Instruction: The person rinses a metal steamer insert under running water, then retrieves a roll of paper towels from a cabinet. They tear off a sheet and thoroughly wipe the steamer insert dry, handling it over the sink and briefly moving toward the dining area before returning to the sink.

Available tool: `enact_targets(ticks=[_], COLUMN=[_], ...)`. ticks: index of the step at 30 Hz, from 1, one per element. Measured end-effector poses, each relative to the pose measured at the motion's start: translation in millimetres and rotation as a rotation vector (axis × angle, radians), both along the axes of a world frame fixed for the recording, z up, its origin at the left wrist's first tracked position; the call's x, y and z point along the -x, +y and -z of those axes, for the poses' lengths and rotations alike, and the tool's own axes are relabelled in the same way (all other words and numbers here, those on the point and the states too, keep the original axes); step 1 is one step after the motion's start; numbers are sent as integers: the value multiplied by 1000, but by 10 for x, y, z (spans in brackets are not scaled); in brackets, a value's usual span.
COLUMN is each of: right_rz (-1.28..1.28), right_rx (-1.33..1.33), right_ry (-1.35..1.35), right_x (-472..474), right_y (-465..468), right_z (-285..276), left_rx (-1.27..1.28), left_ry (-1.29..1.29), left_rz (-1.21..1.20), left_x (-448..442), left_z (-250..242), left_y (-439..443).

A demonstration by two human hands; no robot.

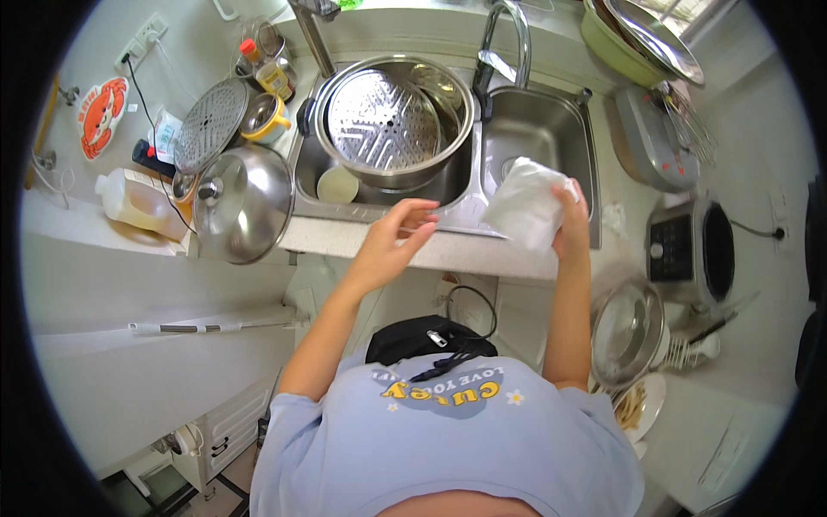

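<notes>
My right hand (572, 223) grips the edge of a soft white piece (526, 205), a folded cloth or a packet, slightly blurred; which one I cannot tell. It hangs over the front of the right basin (546, 136) of a steel double sink. My left hand (402, 234) is raised before the left basin (303, 187), fingers apart and curved, holding nothing. In that basin a large stainless steel pot (394, 173) with black handles holds a perforated steamer plate (381, 119). A small pale bowl (337, 185) lies beneath the pot's near-left side.
A domed steel lid (249, 213) leans at the counter's left, by a perforated rack (212, 123) and a jug of yellow liquid (142, 201). A faucet (526, 45) arches over the sink. Right are a steel basin (601, 342), a cooker (672, 252) and a plate of food (656, 394).
</notes>
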State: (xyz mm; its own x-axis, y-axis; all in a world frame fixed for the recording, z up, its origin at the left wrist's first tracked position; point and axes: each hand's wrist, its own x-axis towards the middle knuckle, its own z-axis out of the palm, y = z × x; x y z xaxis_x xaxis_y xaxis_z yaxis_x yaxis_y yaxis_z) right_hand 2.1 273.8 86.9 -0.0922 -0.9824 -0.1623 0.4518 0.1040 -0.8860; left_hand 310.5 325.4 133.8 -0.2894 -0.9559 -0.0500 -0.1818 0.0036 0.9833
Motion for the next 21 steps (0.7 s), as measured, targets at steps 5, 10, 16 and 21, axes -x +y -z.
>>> enact_targets(ticks=[5,10,16,21], right_rz=[54,-143,-119,-26], right_rx=[-64,-116,-237,-295], right_ry=[-70,-358,-509,-631], right_x=[503,401,380,511], right_y=[-1336,-1715,-1495,-1441], right_z=[399,759,988,947], left_rx=[-188,40,305,-298], left_ry=[136,156,-158,564], left_rz=[-175,-69,13,-371], left_x=[111,863,1447,1421], left_z=[-42,21,44,291], left_y=[-484,-1526,-2772,-3193])
